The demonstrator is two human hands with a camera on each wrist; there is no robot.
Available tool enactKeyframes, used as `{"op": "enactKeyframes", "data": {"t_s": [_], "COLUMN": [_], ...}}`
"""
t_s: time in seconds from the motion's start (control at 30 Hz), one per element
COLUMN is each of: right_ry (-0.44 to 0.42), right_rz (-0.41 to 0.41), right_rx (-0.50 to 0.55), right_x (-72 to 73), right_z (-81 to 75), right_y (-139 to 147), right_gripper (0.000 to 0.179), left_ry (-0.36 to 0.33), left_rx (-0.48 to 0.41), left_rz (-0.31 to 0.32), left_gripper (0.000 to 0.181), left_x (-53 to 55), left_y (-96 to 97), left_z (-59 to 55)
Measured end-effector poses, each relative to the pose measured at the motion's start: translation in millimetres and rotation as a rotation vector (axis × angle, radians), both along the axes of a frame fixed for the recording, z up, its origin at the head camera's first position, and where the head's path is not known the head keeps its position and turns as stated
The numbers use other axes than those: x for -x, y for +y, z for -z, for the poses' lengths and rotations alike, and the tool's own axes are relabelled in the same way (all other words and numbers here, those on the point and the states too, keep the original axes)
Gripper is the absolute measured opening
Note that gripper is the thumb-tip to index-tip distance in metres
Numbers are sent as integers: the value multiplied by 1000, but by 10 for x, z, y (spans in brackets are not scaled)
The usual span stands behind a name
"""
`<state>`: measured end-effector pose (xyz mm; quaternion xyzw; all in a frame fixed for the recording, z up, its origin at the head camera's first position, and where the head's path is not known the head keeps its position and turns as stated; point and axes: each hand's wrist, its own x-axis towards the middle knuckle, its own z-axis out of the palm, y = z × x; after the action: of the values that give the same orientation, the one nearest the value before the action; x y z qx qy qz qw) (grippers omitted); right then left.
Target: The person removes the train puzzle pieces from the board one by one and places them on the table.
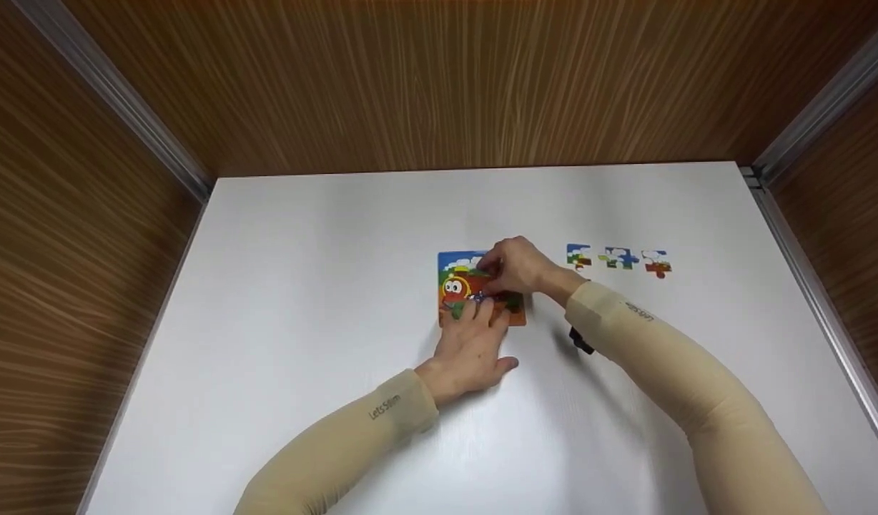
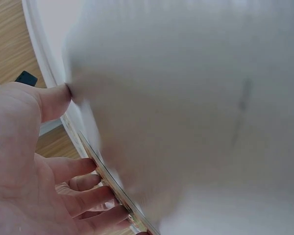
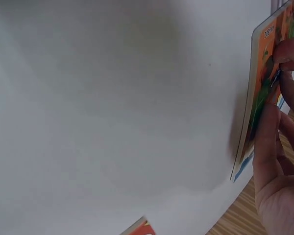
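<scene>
A square jigsaw puzzle [image 1: 450, 315] with a cartoon red engine face lies in its tray at the middle of the table. My left hand [image 1: 475, 350] rests flat across its lower edge, fingers spread and fingertips pressing on the picture. Above it, my right hand [image 1: 518, 266] bends over the puzzle's right half, thumb and fingers curled around a reddish puzzle piece [image 1: 490, 270] that they mostly hide. The right wrist view shows the puzzle's orange lower border [image 3: 260, 51] side-on, with fingertips of both hands meeting on its surface.
To the right lie three loose puzzle pieces in a row: a left one [image 1: 578, 253], a middle one [image 1: 618, 257] and a right one [image 1: 655, 262]. A small black object [image 1: 580, 341] shows under the right forearm. Wood-grain panels [image 1: 439, 86] enclose the white table [image 1: 303, 286].
</scene>
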<state>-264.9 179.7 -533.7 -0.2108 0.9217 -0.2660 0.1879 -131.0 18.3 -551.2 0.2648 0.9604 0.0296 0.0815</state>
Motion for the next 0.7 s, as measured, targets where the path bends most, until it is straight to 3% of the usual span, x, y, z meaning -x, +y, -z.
{"op": "enactKeyframes", "data": {"t_s": [0.43,0.7], "right_ry": [-9,7], "right_rz": [7,-13], "right_rx": [16,5], "right_x": [9,-9], "right_z": [31,18], "right_y": [22,-2], "right_gripper": [40,44], "left_ry": [-14,19], "left_rx": [-6,14], "left_rz": [-1,-1], "left_gripper": [84,83], "left_x": [-6,-5], "left_y": [17,10], "left_z": [5,5]}}
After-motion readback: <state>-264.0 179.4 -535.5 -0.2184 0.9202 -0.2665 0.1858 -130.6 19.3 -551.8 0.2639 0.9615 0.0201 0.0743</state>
